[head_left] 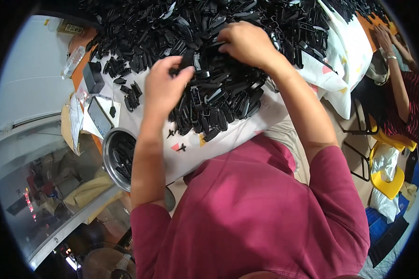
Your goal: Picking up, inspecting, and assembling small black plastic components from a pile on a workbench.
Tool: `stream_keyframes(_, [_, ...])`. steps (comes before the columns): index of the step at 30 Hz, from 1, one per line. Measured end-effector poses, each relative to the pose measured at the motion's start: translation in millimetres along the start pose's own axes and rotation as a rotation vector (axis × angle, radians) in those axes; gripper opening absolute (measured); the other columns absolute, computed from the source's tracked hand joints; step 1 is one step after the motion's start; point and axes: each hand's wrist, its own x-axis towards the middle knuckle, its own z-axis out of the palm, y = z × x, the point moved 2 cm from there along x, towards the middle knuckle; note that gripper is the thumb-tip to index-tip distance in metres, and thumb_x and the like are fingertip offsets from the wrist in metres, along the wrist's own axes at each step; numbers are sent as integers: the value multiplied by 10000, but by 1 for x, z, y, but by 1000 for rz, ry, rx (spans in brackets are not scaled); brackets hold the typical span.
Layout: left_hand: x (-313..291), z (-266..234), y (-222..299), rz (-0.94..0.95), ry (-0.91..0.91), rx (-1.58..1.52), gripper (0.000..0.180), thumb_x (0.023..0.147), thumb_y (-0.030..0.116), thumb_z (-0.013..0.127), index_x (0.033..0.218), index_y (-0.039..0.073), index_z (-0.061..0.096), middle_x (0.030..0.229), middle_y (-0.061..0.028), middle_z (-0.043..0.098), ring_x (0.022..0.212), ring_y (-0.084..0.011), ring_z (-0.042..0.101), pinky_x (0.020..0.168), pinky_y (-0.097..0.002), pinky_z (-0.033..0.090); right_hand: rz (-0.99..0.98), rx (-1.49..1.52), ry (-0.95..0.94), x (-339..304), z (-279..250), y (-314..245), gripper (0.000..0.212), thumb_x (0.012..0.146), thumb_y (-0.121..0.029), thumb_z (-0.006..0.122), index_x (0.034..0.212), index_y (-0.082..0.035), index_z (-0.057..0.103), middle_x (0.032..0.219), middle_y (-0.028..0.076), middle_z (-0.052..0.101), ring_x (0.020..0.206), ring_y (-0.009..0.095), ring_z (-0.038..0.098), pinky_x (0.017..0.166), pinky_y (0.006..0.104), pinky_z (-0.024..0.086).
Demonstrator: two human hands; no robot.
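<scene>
Steel bowl (108, 156) w/ blk pcs in it, by near L corner of white-clothed surf. (191, 162). L hand (165, 86): thumb & fingers apart, blk pc at tips, can't tell if gripped. Blk plastic pcs pile (214, 95) runs from near edge to far edge. R hand (249, 44): fingers curled narrow over pile; can't tell if holding any. Co-worker's arm (398, 83) past R edge.

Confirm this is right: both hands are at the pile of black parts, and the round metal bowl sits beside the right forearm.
Wrong side: the head view shows the round metal bowl beside the left forearm. The left hand and right hand are at the black parts.
</scene>
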Motion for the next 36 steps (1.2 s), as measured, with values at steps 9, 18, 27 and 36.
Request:
stream_keyframes(9, [-28,-33,-8,-152,8,-628,276,817,82,556,1090,47,526,722,-20,582,513,-22,403,471,-163,333,-49,203,211,-7,22,-13,262,707,-149,651,943,-62,578,866,64,592,691,198,577,589,305,474])
stream_keyframes(18, [-33,-24,22,-121,-72,-911,218,760,47,644,965,17,573,740,3,554,595,-30,453,521,-158,356,86,1553,192,-29,-28,-71,228,831,-70,566,1041,-3,511,946,119,594,760,143,590,543,235,501])
stream_keyframes(27, [-17,-7,20,61,18,-214,159,722,53,650,879,34,639,824,-52,613,736,-120,582,666,-224,456,338,1666,557,-25,-25,-3,168,852,-91,518,698,-32,483,869,143,618,796,224,614,690,342,537])
stream_keyframes(36, [-9,39,52,557,-329,397,234,704,97,615,935,129,603,956,3,577,842,-221,561,707,-313,470,801,1672,440,-83,-30,12,309,845,-332,545,666,-102,440,741,55,532,676,198,577,533,324,527])
